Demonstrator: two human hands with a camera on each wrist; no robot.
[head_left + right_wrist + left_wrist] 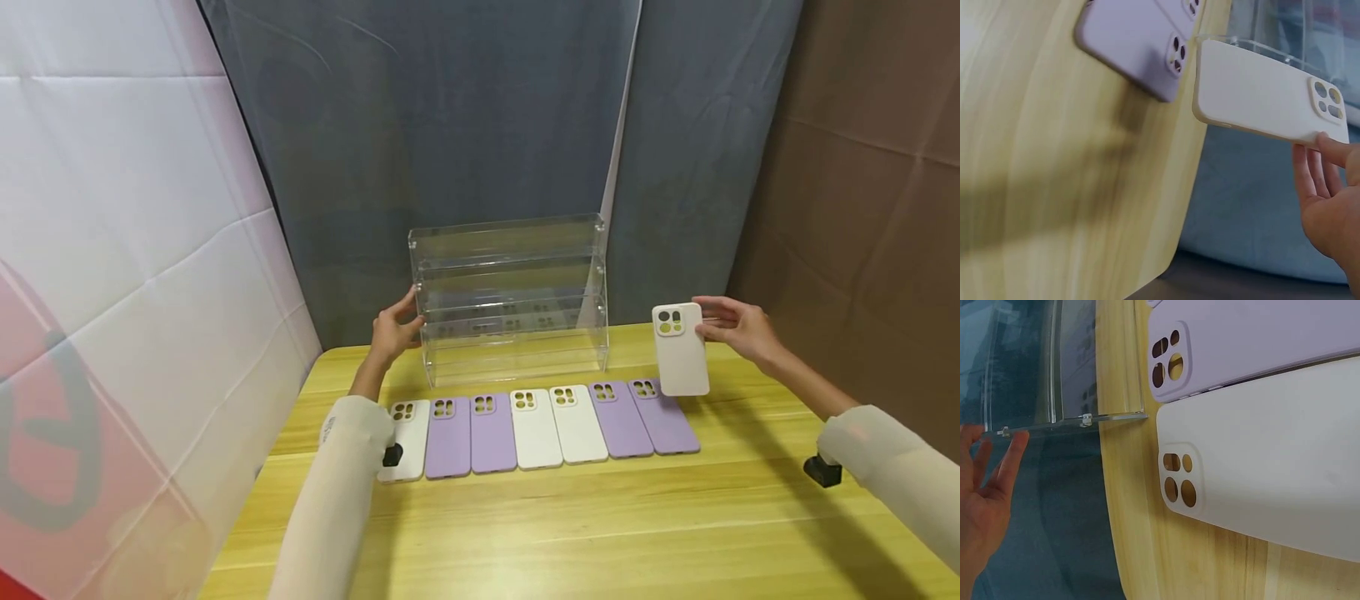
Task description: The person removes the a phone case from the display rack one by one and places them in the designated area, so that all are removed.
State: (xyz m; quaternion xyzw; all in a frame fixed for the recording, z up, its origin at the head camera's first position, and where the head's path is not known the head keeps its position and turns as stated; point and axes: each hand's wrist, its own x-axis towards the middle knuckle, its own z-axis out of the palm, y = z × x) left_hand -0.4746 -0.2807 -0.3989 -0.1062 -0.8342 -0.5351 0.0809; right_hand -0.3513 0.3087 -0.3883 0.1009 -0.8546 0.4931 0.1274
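My right hand (738, 329) pinches a white phone case (681, 354) by its edge near the camera cutouts, thumb on one face and fingers behind. The case is raised upright above the right end of a row of phone cases and overlaps the last purple phone case (671, 425) in the head view. My left hand (393, 333) touches the left side of a clear acrylic tiered rack (517, 350), fingers fairly straight and tips at its side edge. Nearest below that hand lies a white phone case (1266, 456) at the row's left end.
The row in front of the rack mixes white and purple cases, among them a purple case (448, 446) and a white case (536, 437), all with cutouts toward the rack. Beneath is a wooden table (570, 533). A grey curtain (480, 125) hangs behind.
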